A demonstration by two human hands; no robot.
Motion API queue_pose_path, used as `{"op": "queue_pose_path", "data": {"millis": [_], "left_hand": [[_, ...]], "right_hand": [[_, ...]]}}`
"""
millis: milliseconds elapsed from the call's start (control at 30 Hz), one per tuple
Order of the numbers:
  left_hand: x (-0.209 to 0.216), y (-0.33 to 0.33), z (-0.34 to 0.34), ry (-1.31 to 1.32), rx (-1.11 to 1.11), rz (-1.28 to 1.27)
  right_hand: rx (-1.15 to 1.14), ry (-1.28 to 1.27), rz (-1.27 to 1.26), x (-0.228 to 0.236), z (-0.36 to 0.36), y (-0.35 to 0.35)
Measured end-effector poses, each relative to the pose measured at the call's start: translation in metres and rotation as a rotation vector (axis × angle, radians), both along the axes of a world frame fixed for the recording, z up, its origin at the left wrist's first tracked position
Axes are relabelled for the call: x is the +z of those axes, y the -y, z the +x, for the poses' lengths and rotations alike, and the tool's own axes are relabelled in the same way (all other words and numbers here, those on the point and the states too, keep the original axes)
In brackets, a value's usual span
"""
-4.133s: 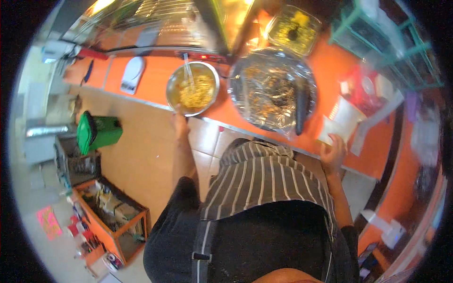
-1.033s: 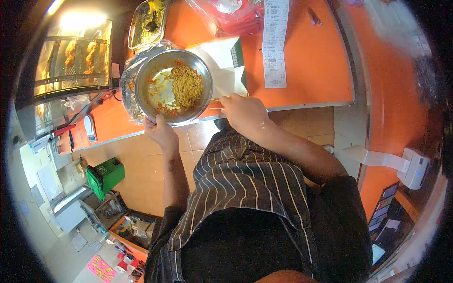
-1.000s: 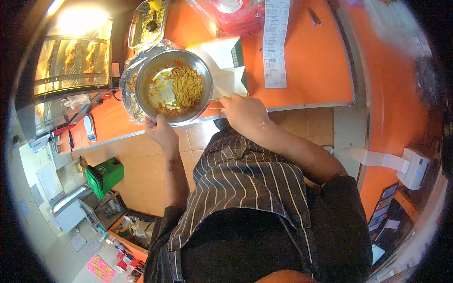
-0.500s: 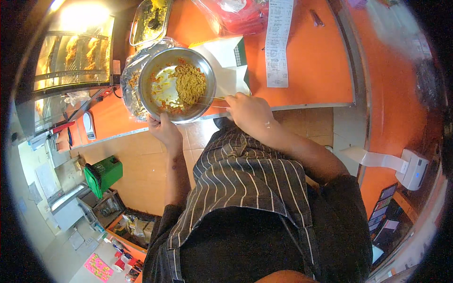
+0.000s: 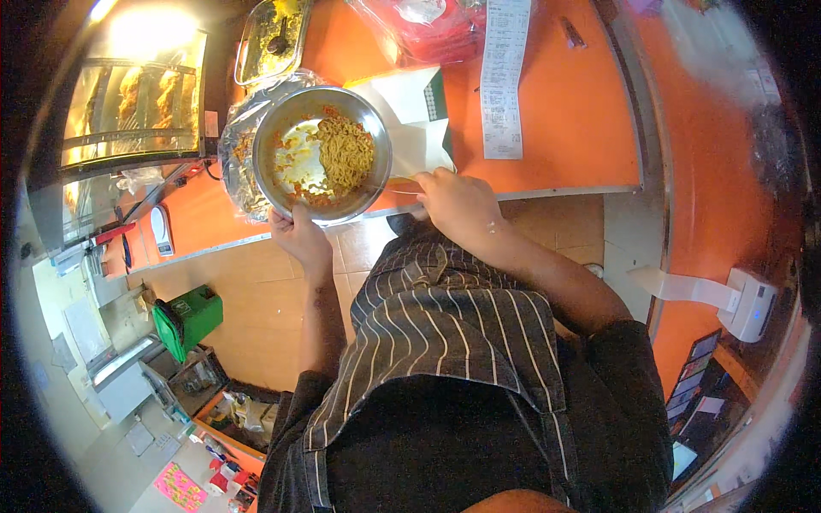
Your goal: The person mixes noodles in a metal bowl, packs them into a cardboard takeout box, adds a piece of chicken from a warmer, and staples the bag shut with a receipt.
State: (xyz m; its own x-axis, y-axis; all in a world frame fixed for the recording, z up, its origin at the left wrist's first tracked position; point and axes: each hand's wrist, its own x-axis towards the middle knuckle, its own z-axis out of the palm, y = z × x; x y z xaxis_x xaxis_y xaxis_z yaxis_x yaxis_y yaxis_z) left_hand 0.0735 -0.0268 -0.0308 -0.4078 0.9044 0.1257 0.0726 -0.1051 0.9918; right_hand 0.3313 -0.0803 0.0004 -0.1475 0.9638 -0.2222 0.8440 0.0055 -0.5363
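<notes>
A steel mixing bowl [image 5: 382, 154] sits near the front edge of the orange counter, partly over clear plastic wrap. Inside it a mound of noodles [image 5: 346, 154] rests toward the right, with reddish bits of sauce spread around the wall and bottom. My left hand [image 5: 295, 231] pinches the bowl's near rim. To the right of the bowl, my right hand [image 5: 457, 201] is closed on a thin metal utensil [image 5: 405, 191] that points toward the noodles. Its exact kind cannot be made out. Just behind that hand lies an open white paper food box [image 5: 402, 98].
A glass tray [image 5: 248, 56] with yellow food and a dark spoon stands at the back left. A long paper receipt [image 5: 503, 85] and a red plastic bag [image 5: 428, 30] lie farther right. A lit display case [image 5: 128, 103] stands left; a green bin [image 5: 190, 321] is on the floor.
The right hand has shifted slightly right and down, and less of the utensil shows over the bowl. The left hand stays on the rim; the noodles lie a little more spread.
</notes>
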Motion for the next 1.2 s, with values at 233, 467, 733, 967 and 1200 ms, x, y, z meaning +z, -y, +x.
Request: {"op": "queue_pose_path", "data": {"millis": [233,467,733,967,1200], "left_hand": [[0.001,-0.001,0.002,-0.068,-0.017,0.0],[0.016,0.003,0.019,-0.05,-0.025,0.044],[0.015,0.005,0.023,-0.198,0.001,0.045],[0.01,0.008,0.019,-0.377,-0.016,0.07],[0.013,0.011,0.02,-0.663,0.025,0.058]], "right_hand": [[-0.04,0.05,0.022,0.008,0.004,0.005],[-0.051,0.033,0.074,0.027,0.003,0.008],[-0.044,-0.004,0.076,0.005,-0.023,0.007],[-0.079,0.062,0.009,-0.006,-0.009,0.005],[-0.12,0.072,0.001,-0.001,0.003,0.009]]}}
